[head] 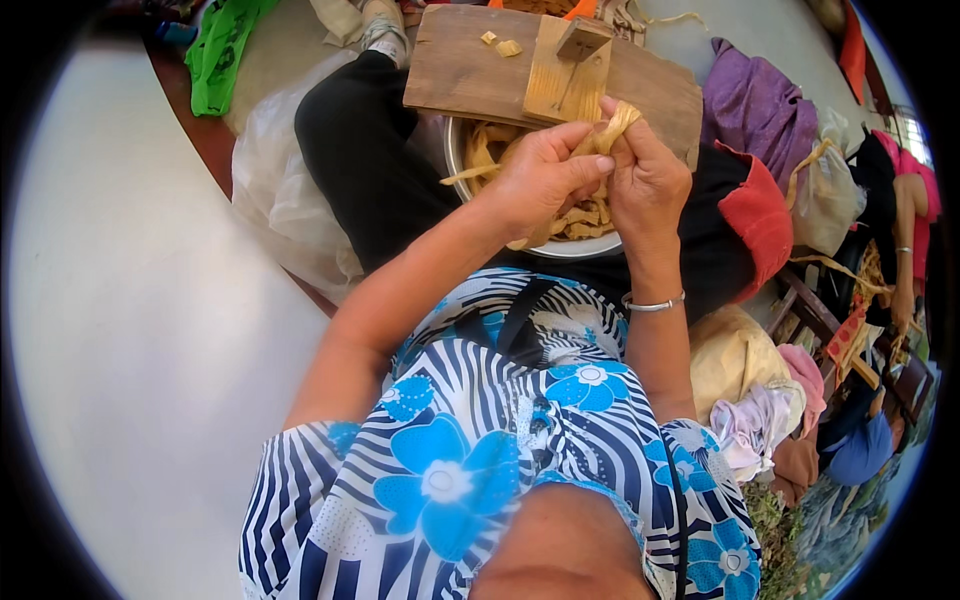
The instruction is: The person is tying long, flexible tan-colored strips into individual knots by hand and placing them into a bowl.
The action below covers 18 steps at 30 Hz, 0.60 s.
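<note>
Between the fingertips of my left hand (551,176) and my right hand (646,169) is a folded, tan, pliable strip (624,124) that looks like plant fibre. Both hands pinch it, close together above a metal basin (581,248). Inside the basin lie more tan strips (585,223), partly hidden by my hands and forearm. One narrow strip end (470,174) sticks out left of my left hand. A wooden board (465,71) lies across the basin's far side. It carries a lighter wooden piece (551,82) with an upright block (585,37).
Two small tan bits (508,49) rest on the board. Clear plastic sheeting (289,180) lies to the left. At right are a purple cloth (761,101), a red cloth (757,217), a tied pale bag (829,199) and cloth bundles (739,352). Another person's arm (906,240) shows far right.
</note>
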Each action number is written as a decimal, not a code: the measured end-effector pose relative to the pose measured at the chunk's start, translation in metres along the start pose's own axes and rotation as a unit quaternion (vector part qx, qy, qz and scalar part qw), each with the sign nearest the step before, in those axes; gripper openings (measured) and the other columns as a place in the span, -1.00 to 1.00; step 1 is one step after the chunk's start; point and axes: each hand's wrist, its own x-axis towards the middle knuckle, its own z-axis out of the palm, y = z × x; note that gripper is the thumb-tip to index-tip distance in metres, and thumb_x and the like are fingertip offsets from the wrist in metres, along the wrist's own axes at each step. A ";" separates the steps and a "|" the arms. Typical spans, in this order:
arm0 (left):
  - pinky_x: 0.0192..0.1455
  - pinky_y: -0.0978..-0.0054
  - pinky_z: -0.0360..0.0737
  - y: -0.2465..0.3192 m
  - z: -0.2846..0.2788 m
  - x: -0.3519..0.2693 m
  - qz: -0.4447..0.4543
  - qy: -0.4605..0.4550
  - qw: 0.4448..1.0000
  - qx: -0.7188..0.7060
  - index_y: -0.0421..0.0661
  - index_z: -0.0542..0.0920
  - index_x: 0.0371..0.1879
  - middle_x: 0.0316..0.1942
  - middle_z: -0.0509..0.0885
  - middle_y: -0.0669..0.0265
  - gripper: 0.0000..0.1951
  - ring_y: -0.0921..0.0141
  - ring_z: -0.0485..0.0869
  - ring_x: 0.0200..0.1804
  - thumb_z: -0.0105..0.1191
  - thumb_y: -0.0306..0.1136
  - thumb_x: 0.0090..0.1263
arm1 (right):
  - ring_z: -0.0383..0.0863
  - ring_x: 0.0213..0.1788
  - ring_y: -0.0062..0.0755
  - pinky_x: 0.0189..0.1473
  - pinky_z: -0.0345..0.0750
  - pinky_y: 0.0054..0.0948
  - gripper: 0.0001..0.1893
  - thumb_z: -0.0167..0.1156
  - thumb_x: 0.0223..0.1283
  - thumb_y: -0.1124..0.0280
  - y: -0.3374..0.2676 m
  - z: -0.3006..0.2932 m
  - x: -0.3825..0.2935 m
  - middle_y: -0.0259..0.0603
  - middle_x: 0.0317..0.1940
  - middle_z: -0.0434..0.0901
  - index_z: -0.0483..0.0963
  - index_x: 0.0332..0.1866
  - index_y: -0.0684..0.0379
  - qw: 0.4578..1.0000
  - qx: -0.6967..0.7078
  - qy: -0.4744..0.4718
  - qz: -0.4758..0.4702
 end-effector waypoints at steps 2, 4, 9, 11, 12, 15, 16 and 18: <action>-0.41 0.58 0.43 -0.004 -0.009 0.006 -0.004 0.026 0.992 0.120 -0.21 0.56 -0.09 -0.46 0.53 0.42 -0.81 0.55 0.49 -0.43 -0.01 -0.41 0.40 | 0.61 -0.26 -0.66 -0.21 0.52 -0.60 -0.82 0.13 0.34 0.40 0.011 0.001 -0.001 -0.22 -0.31 0.68 0.62 -0.06 0.11 0.998 -0.058 -0.024 -0.006; -0.43 0.49 0.46 -0.017 -0.018 0.008 0.075 0.069 0.941 0.324 -0.19 0.57 -0.13 -0.51 0.55 0.37 -0.83 0.43 0.54 -0.46 0.01 -0.45 0.36 | 0.61 -0.33 -0.53 -0.27 0.52 -0.53 -0.84 0.15 0.30 0.36 0.023 0.005 -0.008 -0.20 -0.38 0.66 0.63 -0.12 0.09 0.996 -0.078 -0.050 0.009; -0.30 0.32 0.55 -0.038 -0.028 0.003 0.273 0.107 0.695 0.657 -0.07 0.59 -0.09 -0.37 0.60 0.14 -0.73 0.15 0.60 -0.32 0.08 -0.44 0.20 | 0.61 -0.41 -0.39 -0.32 0.51 -0.39 -0.76 0.14 0.32 0.27 0.070 0.039 -0.041 -0.32 -0.44 0.66 0.61 -0.27 0.23 0.911 0.294 -0.158 0.241; -0.27 0.31 0.56 -0.038 -0.024 0.000 0.301 0.113 0.712 0.624 -0.07 0.58 -0.07 -0.34 0.61 0.16 -0.71 0.15 0.61 -0.27 0.09 -0.44 0.18 | 0.59 -0.24 -0.50 -0.21 0.53 -0.41 -0.72 0.10 0.38 0.27 0.071 0.037 -0.048 -0.34 -0.23 0.62 0.59 -0.19 0.31 0.806 0.445 -0.191 0.341; -0.25 0.30 0.56 -0.040 -0.022 -0.002 0.311 0.119 0.721 0.607 -0.07 0.58 -0.06 -0.32 0.61 0.17 -0.69 0.14 0.62 -0.25 0.10 -0.44 0.17 | 0.59 -0.16 -0.49 -0.10 0.53 -0.43 -0.73 0.10 0.38 0.28 0.055 0.033 -0.046 -0.31 -0.13 0.61 0.59 -0.17 0.30 0.725 0.539 -0.193 0.383; -0.21 0.27 0.56 -0.044 -0.018 -0.001 0.311 0.119 0.769 0.545 -0.08 0.57 -0.03 -0.28 0.62 0.16 -0.68 0.10 0.61 -0.20 0.09 -0.44 0.21 | 0.54 0.00 -0.50 0.06 0.50 -0.45 -0.79 0.10 0.36 0.38 0.053 0.027 -0.043 -0.28 0.06 0.54 0.59 -0.12 0.29 0.622 0.645 -0.190 0.401; -0.21 0.26 0.56 -0.041 -0.017 -0.001 0.313 0.102 0.785 0.525 -0.10 0.57 -0.04 -0.27 0.62 0.15 -0.70 0.09 0.61 -0.18 0.09 -0.42 0.22 | 0.52 0.04 -0.50 0.10 0.48 -0.45 -0.81 0.10 0.34 0.43 0.056 0.027 -0.042 -0.28 0.11 0.51 0.59 -0.11 0.29 0.616 0.656 -0.191 0.392; -0.19 0.24 0.56 -0.028 -0.015 -0.002 0.317 0.069 0.813 0.484 -0.12 0.56 -0.06 -0.24 0.63 0.13 -0.72 0.07 0.60 -0.16 0.09 -0.37 0.25 | 0.50 0.09 -0.46 0.15 0.44 -0.45 -0.82 0.09 0.29 0.53 0.052 0.030 -0.040 -0.27 0.12 0.49 0.59 -0.10 0.32 0.748 0.558 -0.140 0.331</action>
